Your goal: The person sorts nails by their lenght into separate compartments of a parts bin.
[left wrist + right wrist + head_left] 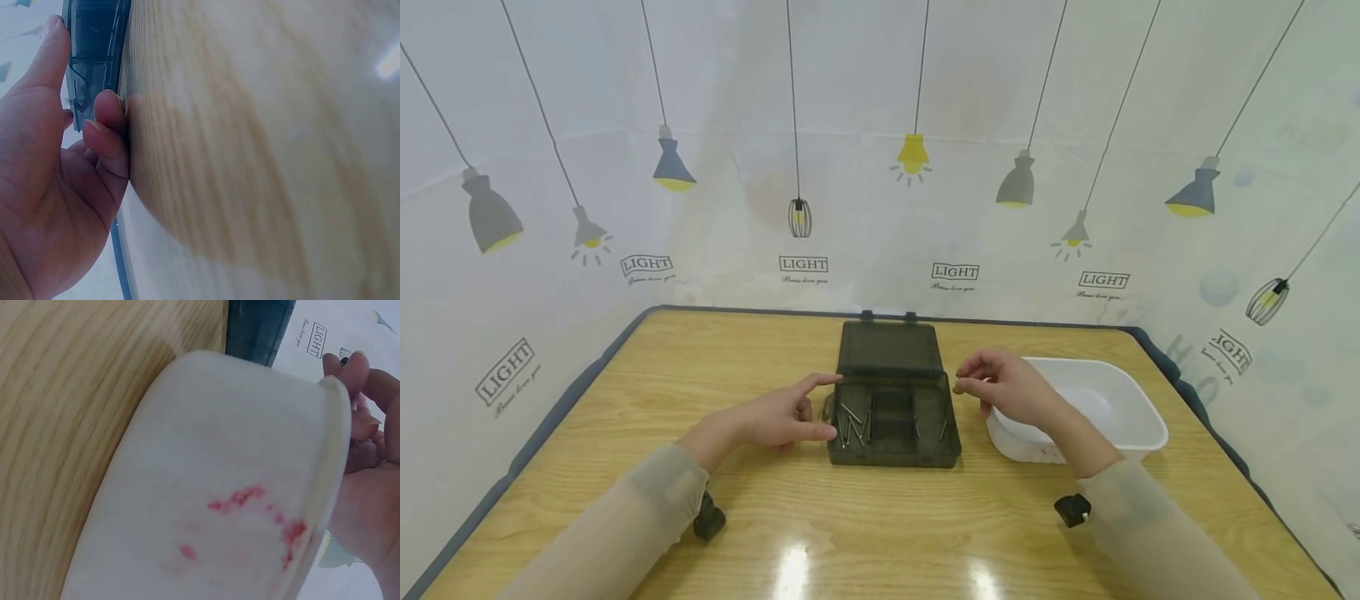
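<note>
A dark translucent compartment box (895, 452) stands on the table with its lid (889, 348) laid back. Several thin metal screws or nails (852, 427) lie in its left compartment, and a few more lie further right inside. My left hand (775, 414) is at the box's left side, index finger and thumb stretched out against its edge, the other fingers bent. Between the thumb and index fingertip of my right hand (1011, 387) is pinched a small dark, round-ended piece (344, 362), mostly hidden. This hand is over the near left rim of a white plastic tub (1120, 408).
The wooden table (737, 350) carries the box at its centre and the tub on the right. Red smears (240, 497) mark the tub's outer wall. Behind the table hangs a white cloth (850, 100) printed with lamps.
</note>
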Demonstrator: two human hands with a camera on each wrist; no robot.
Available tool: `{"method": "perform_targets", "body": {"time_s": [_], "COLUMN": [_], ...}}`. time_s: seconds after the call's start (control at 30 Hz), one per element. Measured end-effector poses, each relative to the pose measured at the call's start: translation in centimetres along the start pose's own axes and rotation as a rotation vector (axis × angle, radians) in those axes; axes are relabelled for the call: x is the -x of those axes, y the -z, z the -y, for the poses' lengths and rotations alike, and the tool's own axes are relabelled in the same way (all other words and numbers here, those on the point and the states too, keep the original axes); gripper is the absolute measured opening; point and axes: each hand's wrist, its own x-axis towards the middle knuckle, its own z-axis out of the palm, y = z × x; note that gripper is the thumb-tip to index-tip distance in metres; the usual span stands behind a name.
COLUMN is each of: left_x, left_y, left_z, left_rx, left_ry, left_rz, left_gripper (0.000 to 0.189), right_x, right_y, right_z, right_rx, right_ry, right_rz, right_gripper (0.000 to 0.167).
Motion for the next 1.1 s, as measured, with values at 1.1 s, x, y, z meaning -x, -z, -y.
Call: {"method": "perform_targets", "body": {"time_s": [1.1], "left_x": [0.2], "left_y": [-0.2], "left_z": [-0.2], "left_rx": [-0.010], "left_ry": [0.013], "left_rz": [-0.012], "left_gripper": [0.094], "right_x": [-0.7], "right_y": [-1.7], "right_z": [0.5], "right_rx": [-0.042], "right_ry": [-0.052], "right_rz": [0.045], "right_gripper": [0.016]}}
